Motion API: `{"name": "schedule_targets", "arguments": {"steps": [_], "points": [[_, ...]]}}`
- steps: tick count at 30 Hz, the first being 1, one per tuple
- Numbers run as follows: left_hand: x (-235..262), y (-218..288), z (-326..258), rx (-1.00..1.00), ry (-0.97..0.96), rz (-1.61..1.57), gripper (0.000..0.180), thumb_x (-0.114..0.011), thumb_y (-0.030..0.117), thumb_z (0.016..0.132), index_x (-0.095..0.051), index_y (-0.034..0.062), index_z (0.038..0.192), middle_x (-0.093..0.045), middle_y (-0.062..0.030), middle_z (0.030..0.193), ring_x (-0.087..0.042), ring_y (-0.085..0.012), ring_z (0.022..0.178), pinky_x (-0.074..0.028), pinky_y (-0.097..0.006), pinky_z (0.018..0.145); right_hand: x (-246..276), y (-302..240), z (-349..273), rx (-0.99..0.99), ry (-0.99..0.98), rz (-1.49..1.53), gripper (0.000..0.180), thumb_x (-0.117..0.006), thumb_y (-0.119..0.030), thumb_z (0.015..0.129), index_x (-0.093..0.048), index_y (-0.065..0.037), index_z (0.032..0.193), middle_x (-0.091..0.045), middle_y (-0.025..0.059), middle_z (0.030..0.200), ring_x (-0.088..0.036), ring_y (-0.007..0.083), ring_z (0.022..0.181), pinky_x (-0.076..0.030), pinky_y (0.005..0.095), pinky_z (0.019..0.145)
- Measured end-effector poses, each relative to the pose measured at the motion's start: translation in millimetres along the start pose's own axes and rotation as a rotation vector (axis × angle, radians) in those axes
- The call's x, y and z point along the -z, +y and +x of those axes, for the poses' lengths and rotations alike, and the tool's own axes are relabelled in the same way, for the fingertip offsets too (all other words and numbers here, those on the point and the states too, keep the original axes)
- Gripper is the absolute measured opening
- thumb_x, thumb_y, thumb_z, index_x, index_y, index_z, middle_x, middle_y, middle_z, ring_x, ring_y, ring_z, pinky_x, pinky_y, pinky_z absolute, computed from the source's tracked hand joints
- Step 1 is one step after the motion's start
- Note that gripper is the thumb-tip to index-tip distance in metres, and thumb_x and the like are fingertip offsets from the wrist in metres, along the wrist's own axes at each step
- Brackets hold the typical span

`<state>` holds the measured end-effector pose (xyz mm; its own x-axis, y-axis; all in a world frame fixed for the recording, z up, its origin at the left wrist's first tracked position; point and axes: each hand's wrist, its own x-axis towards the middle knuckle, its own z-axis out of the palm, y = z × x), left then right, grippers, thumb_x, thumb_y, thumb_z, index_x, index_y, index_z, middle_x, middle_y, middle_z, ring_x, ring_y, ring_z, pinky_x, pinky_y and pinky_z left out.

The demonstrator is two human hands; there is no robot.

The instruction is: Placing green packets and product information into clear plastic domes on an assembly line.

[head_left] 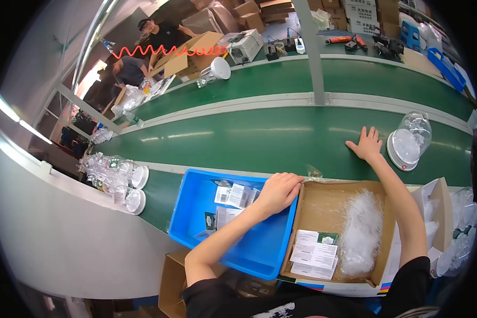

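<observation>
My right hand (367, 144) lies over the green belt (259, 127) with its fingers spread and nothing held. Just right of it, a clear plastic dome jar with a white round base (407, 144) rests tilted on its side. My left hand (279, 192) is closed, fingers together, where the rims of a blue plastic bin (177, 204) and an open cardboard tray (312, 193) meet; what its fingertips hold, if anything, is hidden. Printed cards (233, 196) lie in the bin. In the tray are more printed cards (314, 255) and a bundle of clear film bags (361, 233).
Several clear jars with white bases (135, 183) lie at the left belt end. A white box (437, 212) and more clear jars (464, 212) are at the right. Beyond a metal post (310, 53), another belt bears a jar (217, 70) and tools (350, 41). Two people stand far left.
</observation>
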<state>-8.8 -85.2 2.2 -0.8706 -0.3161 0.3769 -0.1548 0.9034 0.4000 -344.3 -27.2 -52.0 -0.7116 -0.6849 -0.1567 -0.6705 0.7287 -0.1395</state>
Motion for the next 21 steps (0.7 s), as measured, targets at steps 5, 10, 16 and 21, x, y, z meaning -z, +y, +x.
{"name": "schedule_targets", "arguments": {"steps": [5, 10, 16, 21], "points": [[-2, 6, -4, 0.04, 0.011, -0.025, 0.026, -0.055, 0.011, 0.088, -0.06, 0.0028, 0.111, -0.067, -0.0112, 0.094, -0.062, -0.031, 0.088, -0.047, -0.041, 0.077, -1, -2, -6, -0.005, -0.006, 0.001, 0.1, -0.057, -0.067, 0.081, -0.023, -0.002, 0.149, -0.017, 0.0281, 0.153, -0.015, 0.0414, 0.143, -0.022, 0.0571, 0.11], [1, 12, 5, 0.19, -0.044, -0.287, 0.061, -0.057, 0.009, 0.089, -0.03, 0.0007, 0.143, -0.067, -0.0129, 0.097, -0.064, -0.0295, 0.093, -0.05, -0.037, 0.083, -2, 2, -5, -0.011, 0.007, 0.002, 0.101, -0.059, -0.066, 0.08, -0.022, -0.001, 0.148, -0.018, 0.0286, 0.153, -0.015, 0.042, 0.143, -0.022, 0.0567, 0.11], [55, -90, 18, 0.433, 0.394, -0.513, 0.081, -0.054, 0.021, 0.097, 0.003, -0.0092, 0.146, -0.068, -0.011, 0.097, -0.066, -0.0188, 0.082, -0.053, -0.03, 0.078, 31, -18, 13, 0.107, -0.139, 0.113, 0.087, -0.068, -0.055, 0.076, -0.042, 0.0, 0.138, -0.039, 0.0281, 0.142, -0.041, 0.0389, 0.131, -0.038, 0.0433, 0.105], [79, -28, 21, 0.422, 0.303, -0.65, 0.041, -0.052, 0.022, 0.097, -0.05, -0.0061, 0.127, -0.069, -0.0104, 0.093, -0.066, -0.0161, 0.079, -0.052, -0.027, 0.071, 27, 36, 13, 0.439, 0.057, 0.551, 0.058, -0.066, -0.038, 0.084, -0.054, 0.001, 0.126, -0.059, 0.0198, 0.123, -0.056, 0.0301, 0.116, -0.044, 0.0379, 0.099]]}}
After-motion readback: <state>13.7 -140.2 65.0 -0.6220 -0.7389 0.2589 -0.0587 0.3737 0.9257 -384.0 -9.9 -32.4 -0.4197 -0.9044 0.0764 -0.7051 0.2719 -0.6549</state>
